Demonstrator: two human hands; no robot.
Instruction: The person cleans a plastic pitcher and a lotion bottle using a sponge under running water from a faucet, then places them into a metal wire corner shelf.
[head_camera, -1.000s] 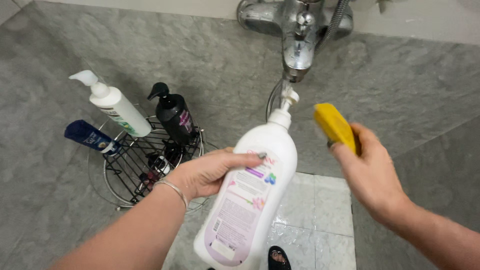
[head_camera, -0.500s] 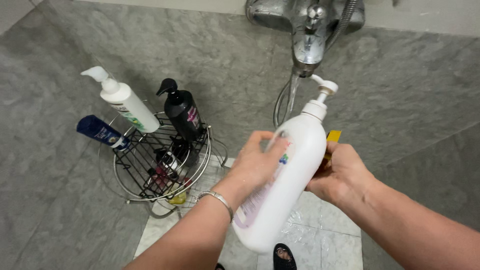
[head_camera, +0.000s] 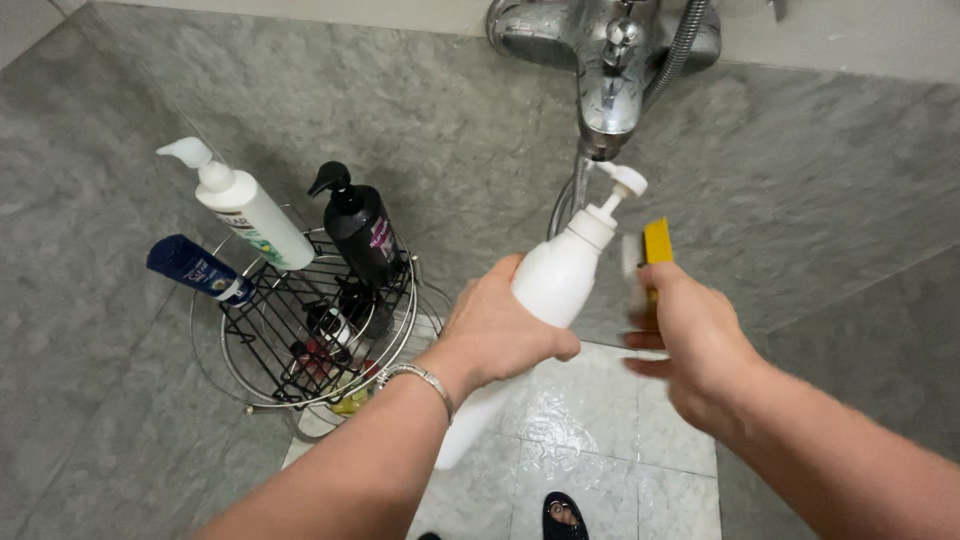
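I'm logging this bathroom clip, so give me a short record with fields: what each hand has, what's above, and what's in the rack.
left hand: grips a white pump bottle, tilted, pump toward the tap
right hand: holds a yellow sponge beside the bottle
above: chrome tap with shower hose
wire rack: white pump bottle with green label, black pump bottle, blue tube
floor: wet pale tiles

Grey marble walls (head_camera: 300, 110), wet tile floor (head_camera: 590, 420), chrome tap (head_camera: 605, 70).
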